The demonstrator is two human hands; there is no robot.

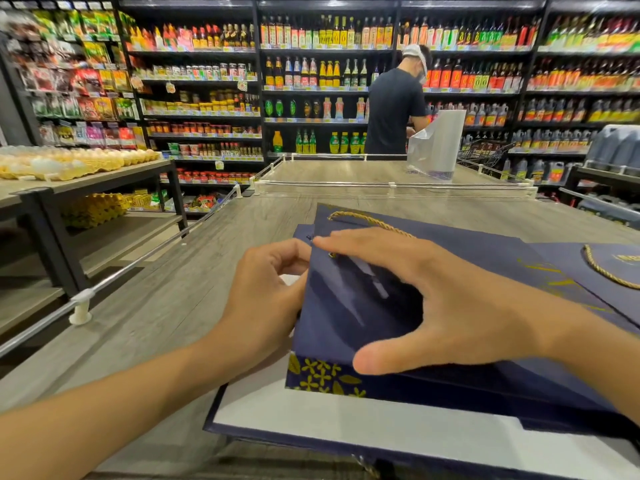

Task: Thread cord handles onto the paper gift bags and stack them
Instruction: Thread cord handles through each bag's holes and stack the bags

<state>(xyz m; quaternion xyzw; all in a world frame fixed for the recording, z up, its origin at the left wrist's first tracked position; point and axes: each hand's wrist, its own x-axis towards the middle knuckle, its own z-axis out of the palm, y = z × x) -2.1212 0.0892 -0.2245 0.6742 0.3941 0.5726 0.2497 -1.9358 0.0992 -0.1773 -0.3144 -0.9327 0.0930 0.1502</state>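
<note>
A navy paper gift bag (349, 317) with gold flowers along its bottom edge is held tilted in front of me. My left hand (263, 292) grips its left edge, fingers curled behind the paper. My right hand (446, 306) lies spread over the bag's face, fingertips at the top corner near a hole. A gold cord handle (370, 220) arcs above the fingers on a bag behind. Flat navy bags (502, 258) lie under it, one at the right with its own gold cord (602, 271). An open bag with white lining (346, 417) lies nearest me.
The bags rest on a wood-grain display table (180, 292) edged by a metal rail (104, 285). A person in a dark shirt (394, 109) stands beyond the table holding a white bag. Shelves of bottles fill the back; egg trays (69, 161) sit at left.
</note>
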